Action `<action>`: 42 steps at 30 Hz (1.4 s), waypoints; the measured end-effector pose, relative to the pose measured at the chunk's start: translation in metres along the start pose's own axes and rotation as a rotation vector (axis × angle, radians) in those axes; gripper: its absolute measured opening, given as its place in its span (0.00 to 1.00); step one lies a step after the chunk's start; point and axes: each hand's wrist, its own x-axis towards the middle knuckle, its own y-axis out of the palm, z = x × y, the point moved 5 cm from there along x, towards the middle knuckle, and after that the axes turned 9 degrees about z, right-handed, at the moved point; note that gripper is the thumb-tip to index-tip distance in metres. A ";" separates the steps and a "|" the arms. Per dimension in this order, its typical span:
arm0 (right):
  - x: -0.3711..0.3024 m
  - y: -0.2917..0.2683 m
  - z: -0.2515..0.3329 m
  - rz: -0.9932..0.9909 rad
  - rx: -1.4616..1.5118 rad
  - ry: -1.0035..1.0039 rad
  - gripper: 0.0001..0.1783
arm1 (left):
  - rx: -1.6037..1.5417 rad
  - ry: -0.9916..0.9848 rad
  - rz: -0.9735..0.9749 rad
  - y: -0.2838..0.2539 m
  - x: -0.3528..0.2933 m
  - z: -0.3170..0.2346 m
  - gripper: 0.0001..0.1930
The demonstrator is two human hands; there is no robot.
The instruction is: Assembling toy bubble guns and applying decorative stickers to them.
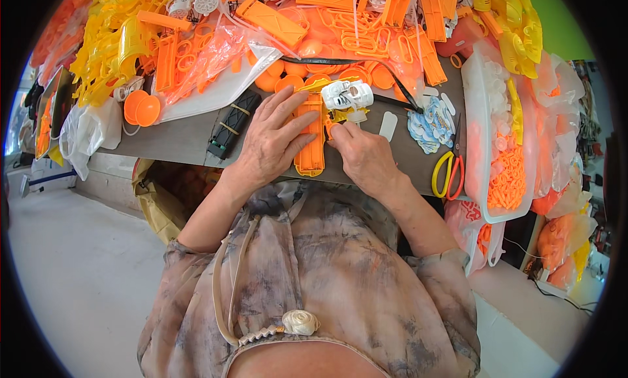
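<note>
A long orange plastic frame with raised edges [310, 159] lies at the near edge of the table, its length pointing away from me. My left hand [273, 133] rests over its left side with fingers stretched and slightly spread. At its right side, my right hand [365, 154] is closed, thumb and fingertips pinching a small orange plastic piece [329, 126]. Most of that piece is hidden by the fingers. Just beyond the right hand sits a white plastic mechanism [347, 94] with a black rod at its right. Yellow plastic shows beneath the frame and beside it.
Left of my hand lies a black bundle with bands [234, 124]. Scissors with yellow and red handles [449, 175] and a blue-white patterned bundle [432, 124] lie right. A clear bin [476, 142] holds small orange parts. Orange and yellow parts [271, 21] heap across the back.
</note>
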 end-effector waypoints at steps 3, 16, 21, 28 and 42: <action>0.006 -0.001 -0.002 0.097 -0.029 -0.006 0.09 | 0.034 0.016 0.001 0.000 0.003 -0.003 0.17; 0.012 0.000 -0.006 0.213 0.020 -0.070 0.08 | 0.212 0.033 0.073 0.006 0.005 -0.008 0.17; 0.010 0.003 0.003 0.240 -0.152 -0.053 0.09 | 0.213 0.033 0.052 0.004 0.003 -0.010 0.18; -0.015 -0.013 0.015 0.037 0.050 0.097 0.18 | 0.154 -0.394 -0.143 -0.059 -0.039 0.013 0.29; -0.021 0.025 0.027 -0.100 -0.058 -0.110 0.33 | -1.521 -0.446 -0.138 -0.039 -0.043 0.014 0.38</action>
